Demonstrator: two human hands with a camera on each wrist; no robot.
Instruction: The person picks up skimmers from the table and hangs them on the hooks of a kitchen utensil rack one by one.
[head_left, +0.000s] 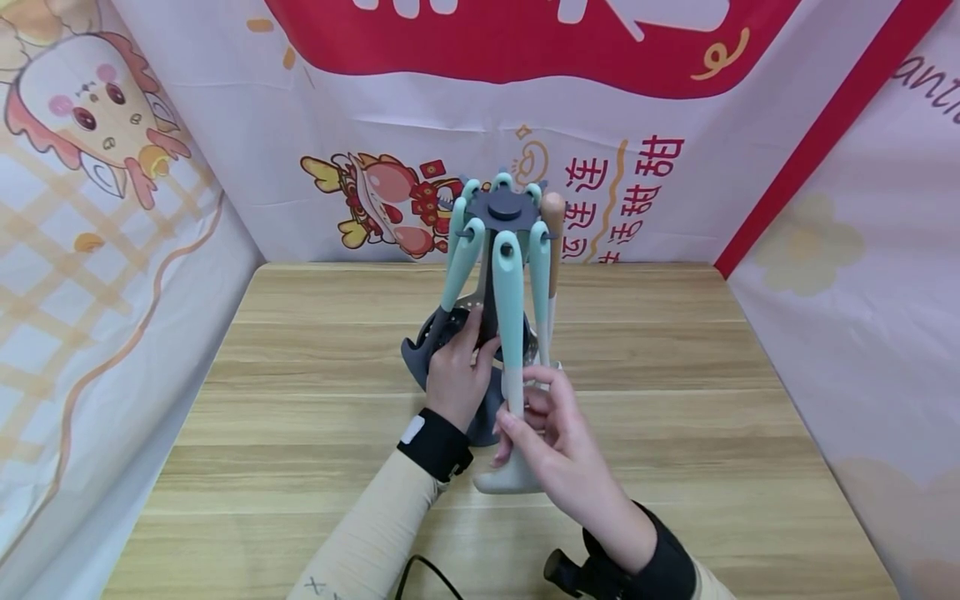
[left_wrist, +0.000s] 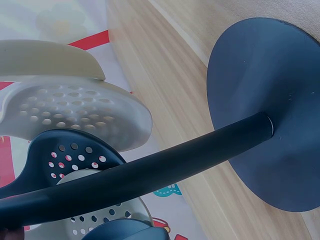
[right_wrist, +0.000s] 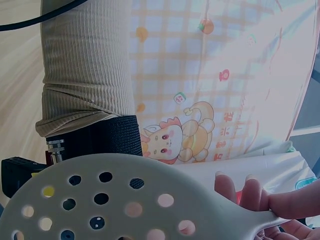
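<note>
A dark utensil stand (head_left: 504, 208) holds several kitchen tools with mint handles around its top disc. My left hand (head_left: 457, 375) grips the stand's pole (left_wrist: 150, 167) low among the hanging heads. My right hand (head_left: 562, 433) pinches the lower handle of a pale skimmer (head_left: 513, 477) between thumb and fingers. This skimmer's mint handle rises to the front of the disc, its top hole close to the rim. In the right wrist view, its perforated head (right_wrist: 150, 191) covers much of the lower frame.
The stand's round dark base (left_wrist: 265, 70) is on the wooden table (head_left: 300, 400). A wooden-ended tool (head_left: 552, 217) hangs at the right. A dark perforated head (left_wrist: 40, 160) and a white one (left_wrist: 135, 117) hang beside the pole. A black cable (head_left: 423, 562) lies at the front edge.
</note>
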